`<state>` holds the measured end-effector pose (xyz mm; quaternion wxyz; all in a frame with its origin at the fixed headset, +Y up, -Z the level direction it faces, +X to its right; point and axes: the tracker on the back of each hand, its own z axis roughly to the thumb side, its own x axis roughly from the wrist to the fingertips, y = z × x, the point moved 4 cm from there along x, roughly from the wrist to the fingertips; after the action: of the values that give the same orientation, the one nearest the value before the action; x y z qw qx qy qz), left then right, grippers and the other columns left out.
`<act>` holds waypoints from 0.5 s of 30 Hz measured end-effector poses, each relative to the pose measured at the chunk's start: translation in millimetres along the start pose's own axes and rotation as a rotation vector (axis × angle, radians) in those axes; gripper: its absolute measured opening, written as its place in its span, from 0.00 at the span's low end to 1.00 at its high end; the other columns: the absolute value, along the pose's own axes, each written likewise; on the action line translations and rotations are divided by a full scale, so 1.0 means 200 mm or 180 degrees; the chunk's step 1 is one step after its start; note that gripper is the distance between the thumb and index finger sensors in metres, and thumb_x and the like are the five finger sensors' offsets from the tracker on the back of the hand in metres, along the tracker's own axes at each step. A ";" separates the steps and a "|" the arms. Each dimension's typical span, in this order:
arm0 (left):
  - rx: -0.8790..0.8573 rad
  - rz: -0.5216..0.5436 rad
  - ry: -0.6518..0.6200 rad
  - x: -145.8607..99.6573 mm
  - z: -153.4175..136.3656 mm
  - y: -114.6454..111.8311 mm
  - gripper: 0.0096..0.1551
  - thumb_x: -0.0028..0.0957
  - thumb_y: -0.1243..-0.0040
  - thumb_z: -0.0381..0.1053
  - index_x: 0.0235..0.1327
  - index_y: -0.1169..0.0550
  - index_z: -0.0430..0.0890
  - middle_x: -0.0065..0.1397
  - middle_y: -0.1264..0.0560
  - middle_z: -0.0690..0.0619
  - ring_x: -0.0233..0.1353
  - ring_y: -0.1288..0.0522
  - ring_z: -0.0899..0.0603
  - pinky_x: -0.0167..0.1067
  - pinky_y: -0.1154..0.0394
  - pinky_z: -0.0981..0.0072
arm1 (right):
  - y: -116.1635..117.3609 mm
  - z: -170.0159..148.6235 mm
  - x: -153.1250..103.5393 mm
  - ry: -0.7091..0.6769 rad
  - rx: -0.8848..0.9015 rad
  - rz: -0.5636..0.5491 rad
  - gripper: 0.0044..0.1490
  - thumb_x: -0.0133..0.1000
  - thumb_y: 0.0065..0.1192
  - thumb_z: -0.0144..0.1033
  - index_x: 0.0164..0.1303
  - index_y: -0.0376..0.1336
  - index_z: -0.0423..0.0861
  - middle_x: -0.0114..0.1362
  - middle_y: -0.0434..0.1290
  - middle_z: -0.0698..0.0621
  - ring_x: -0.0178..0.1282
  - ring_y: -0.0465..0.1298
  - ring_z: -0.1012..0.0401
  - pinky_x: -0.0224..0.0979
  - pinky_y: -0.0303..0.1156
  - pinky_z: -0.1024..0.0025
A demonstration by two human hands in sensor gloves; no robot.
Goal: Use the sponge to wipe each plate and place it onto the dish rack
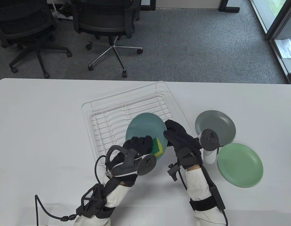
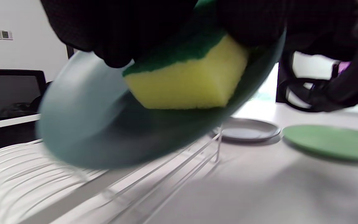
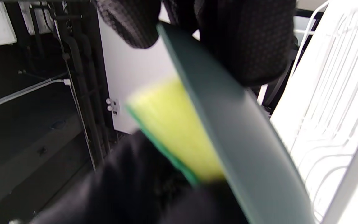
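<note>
A teal plate (image 1: pixel 145 128) is held tilted above the near right part of the white wire dish rack (image 1: pixel 107 110). My right hand (image 1: pixel 175 134) grips its right rim, fingers curled over the edge. My left hand (image 1: pixel 138 144) holds a yellow and green sponge (image 1: pixel 157 146) against the plate's lower face. The left wrist view has the sponge (image 2: pixel 185 77) pressed on the teal plate (image 2: pixel 85 124), blurred. In the right wrist view the plate (image 3: pixel 238 133) is edge-on, with the sponge (image 3: pixel 172 124) behind it. A grey plate (image 1: pixel 215 127) and a light green plate (image 1: pixel 239 164) lie flat on the table to the right.
The white table (image 1: pixel 41 131) carries the rack at its middle. Office chairs (image 1: pixel 107 26) stand on the carpet beyond the table's far edge. Cables run from both wrists toward the near edge. A glass door frame is at the far right.
</note>
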<state>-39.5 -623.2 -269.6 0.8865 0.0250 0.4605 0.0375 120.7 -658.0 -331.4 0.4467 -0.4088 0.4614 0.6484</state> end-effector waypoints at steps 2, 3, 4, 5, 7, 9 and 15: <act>-0.0001 0.0192 0.0100 -0.02 -0.01 0.02 0.44 0.54 0.42 0.61 0.78 0.29 0.35 0.73 0.22 0.38 0.70 0.22 0.31 0.66 0.24 0.42 | 0.03 0.01 0.00 -0.0026 -0.0019 0.0092 0.36 0.67 0.55 0.31 0.78 0.51 0.26 0.74 0.63 0.21 0.59 0.75 0.35 0.59 0.78 0.56; 0.0116 0.0306 0.0160 -0.02 -0.02 0.04 0.44 0.54 0.42 0.61 0.78 0.29 0.35 0.73 0.22 0.39 0.70 0.22 0.31 0.66 0.23 0.43 | 0.04 0.02 0.00 -0.0047 0.0030 0.0155 0.36 0.67 0.55 0.31 0.78 0.51 0.26 0.74 0.62 0.21 0.59 0.75 0.34 0.59 0.78 0.55; 0.0227 0.0419 0.0262 -0.03 -0.03 0.05 0.44 0.54 0.43 0.61 0.78 0.29 0.35 0.73 0.22 0.39 0.70 0.22 0.31 0.66 0.23 0.43 | 0.06 0.03 0.00 -0.0060 0.0095 0.0212 0.36 0.67 0.56 0.31 0.78 0.51 0.26 0.74 0.62 0.21 0.59 0.75 0.34 0.59 0.78 0.55; 0.0281 0.0483 0.0330 -0.04 -0.04 0.06 0.44 0.54 0.43 0.61 0.78 0.29 0.35 0.73 0.22 0.39 0.70 0.22 0.31 0.66 0.23 0.43 | 0.07 0.03 0.00 -0.0069 0.0134 0.0250 0.36 0.66 0.56 0.31 0.78 0.51 0.26 0.74 0.62 0.21 0.59 0.75 0.34 0.59 0.78 0.55; 0.0428 0.0590 0.0511 -0.04 -0.08 0.06 0.44 0.54 0.42 0.61 0.78 0.29 0.35 0.72 0.22 0.39 0.70 0.22 0.31 0.66 0.23 0.43 | 0.08 0.04 0.00 -0.0087 0.0175 0.0326 0.36 0.66 0.56 0.31 0.78 0.51 0.26 0.74 0.62 0.21 0.59 0.75 0.34 0.59 0.78 0.55; 0.0613 0.0555 0.0716 -0.04 -0.14 0.04 0.45 0.54 0.42 0.61 0.78 0.29 0.35 0.73 0.22 0.39 0.70 0.22 0.31 0.66 0.23 0.42 | 0.09 0.06 0.00 -0.0115 0.0148 0.0351 0.36 0.66 0.57 0.31 0.78 0.51 0.25 0.73 0.62 0.21 0.58 0.75 0.34 0.58 0.79 0.56; 0.0764 0.0354 0.1121 -0.03 -0.30 -0.02 0.45 0.54 0.41 0.61 0.78 0.29 0.35 0.73 0.22 0.39 0.70 0.22 0.31 0.66 0.23 0.42 | 0.03 0.08 -0.01 -0.0155 0.0192 0.0193 0.37 0.66 0.57 0.31 0.77 0.51 0.25 0.73 0.62 0.21 0.58 0.75 0.34 0.58 0.79 0.56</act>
<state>-92.6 -626.6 -299.1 0.7796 0.1489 0.6074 0.0351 113.9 -643.9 -323.9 0.4500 -0.3651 0.4819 0.6573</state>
